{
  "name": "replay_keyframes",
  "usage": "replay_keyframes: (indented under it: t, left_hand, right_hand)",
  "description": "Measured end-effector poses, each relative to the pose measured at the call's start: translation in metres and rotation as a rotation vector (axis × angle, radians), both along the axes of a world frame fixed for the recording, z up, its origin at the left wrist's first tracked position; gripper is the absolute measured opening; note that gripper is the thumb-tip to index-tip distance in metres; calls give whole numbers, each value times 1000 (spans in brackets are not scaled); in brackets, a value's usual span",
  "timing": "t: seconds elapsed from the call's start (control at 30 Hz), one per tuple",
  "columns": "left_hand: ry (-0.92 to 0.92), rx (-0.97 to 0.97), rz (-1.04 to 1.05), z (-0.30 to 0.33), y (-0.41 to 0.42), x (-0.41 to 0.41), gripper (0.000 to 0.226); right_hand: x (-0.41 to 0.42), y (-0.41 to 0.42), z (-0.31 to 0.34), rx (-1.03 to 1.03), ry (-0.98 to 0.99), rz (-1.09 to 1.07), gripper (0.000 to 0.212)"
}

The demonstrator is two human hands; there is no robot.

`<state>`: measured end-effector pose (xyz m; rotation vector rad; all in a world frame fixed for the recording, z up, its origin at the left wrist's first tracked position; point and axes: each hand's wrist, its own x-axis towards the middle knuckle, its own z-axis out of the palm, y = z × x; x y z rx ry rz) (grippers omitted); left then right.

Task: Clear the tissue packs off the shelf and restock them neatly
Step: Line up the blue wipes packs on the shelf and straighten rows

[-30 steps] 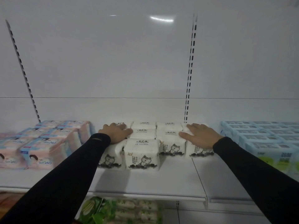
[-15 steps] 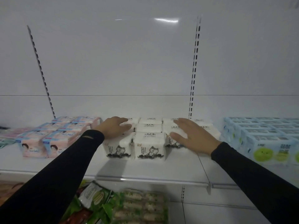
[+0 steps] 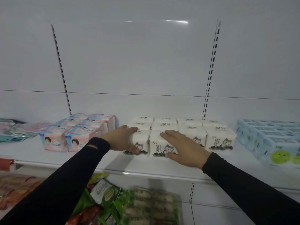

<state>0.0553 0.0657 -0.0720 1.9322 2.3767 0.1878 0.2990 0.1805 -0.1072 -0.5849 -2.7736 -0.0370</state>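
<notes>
Your left hand curled its fingers around the front-left white tissue pack, thumb under its face. Your right hand lay flat, fingers straight, on the neighbouring pack; both black-sleeved arms reached over the shelf edge.

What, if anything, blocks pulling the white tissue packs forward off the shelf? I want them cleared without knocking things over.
Nothing visible does. The left hand and right hand already rest on the two front white tissue packs, and the shelf before them is bare to its edge. Pink packs and blue packs sit aside, apart.
</notes>
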Motion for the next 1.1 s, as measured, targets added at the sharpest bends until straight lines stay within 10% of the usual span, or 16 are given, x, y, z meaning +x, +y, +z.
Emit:
replay_keyframes:
  t: [0.6,1.1]
  left_hand:
    - [245,38,-132,-3,16,-16,119]
    - [212,49,-180,-12,38,-18,120]
  right_hand:
    - [-32,8,21,130,-212,-242,121]
    - [-34,14,23,35,-181,-235,113]
